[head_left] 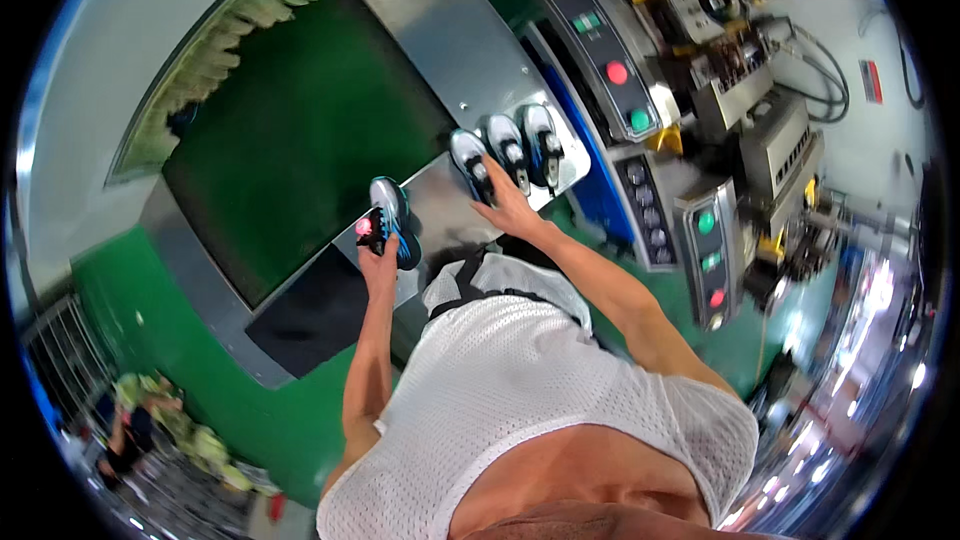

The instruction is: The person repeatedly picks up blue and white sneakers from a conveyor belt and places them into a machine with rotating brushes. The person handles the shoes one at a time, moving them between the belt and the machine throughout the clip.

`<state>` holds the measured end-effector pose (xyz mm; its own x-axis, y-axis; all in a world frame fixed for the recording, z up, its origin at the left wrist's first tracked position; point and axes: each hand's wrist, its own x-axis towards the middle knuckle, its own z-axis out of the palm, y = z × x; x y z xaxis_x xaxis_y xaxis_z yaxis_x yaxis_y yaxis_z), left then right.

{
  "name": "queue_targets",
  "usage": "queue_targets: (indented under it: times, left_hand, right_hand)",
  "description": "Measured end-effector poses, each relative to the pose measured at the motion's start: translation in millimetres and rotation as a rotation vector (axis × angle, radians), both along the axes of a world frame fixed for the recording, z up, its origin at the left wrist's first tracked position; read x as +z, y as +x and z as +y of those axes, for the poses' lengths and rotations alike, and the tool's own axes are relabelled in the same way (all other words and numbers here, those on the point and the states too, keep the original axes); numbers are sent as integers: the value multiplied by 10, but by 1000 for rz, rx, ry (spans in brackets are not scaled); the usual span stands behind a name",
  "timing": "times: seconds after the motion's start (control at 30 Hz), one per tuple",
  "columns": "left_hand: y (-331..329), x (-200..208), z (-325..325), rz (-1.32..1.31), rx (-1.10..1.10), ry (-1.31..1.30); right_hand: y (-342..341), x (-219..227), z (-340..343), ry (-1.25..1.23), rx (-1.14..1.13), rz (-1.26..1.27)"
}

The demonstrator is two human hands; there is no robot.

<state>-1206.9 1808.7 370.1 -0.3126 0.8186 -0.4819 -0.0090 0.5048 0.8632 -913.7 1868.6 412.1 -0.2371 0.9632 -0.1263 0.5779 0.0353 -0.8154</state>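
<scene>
At the front edge of a machine's conveyor, my left hand (378, 260) is closed on a grey sneaker (382, 202) with blue and black parts. It tilts, its toe pointing away from me, and a bright pink-red spot shows near its opening. My right hand (510, 208) has its thumb and fingers spread around the heel of another grey-and-black sneaker (463, 152), the leftmost of three in a row. Beside that one stand a middle sneaker (506, 135) and a right sneaker (541, 130), toes away from me, on the metal ledge (430, 200).
A green conveyor belt (310, 130) runs under a fringed curtain (230, 50) at the far left. Right of the ledge stand control panels (600, 50) with red and green buttons, and metal machinery (750, 130). A dark mat (310, 315) covers the conveyor's near left end.
</scene>
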Motion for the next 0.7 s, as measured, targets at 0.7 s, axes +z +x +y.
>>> queue_targets:
  times: [0.7]
  left_hand:
    - [-146, 3435, 67, -89, -1243, 189]
  right_hand:
    - [-1967, 3260, -2221, 222, -1401, 1118]
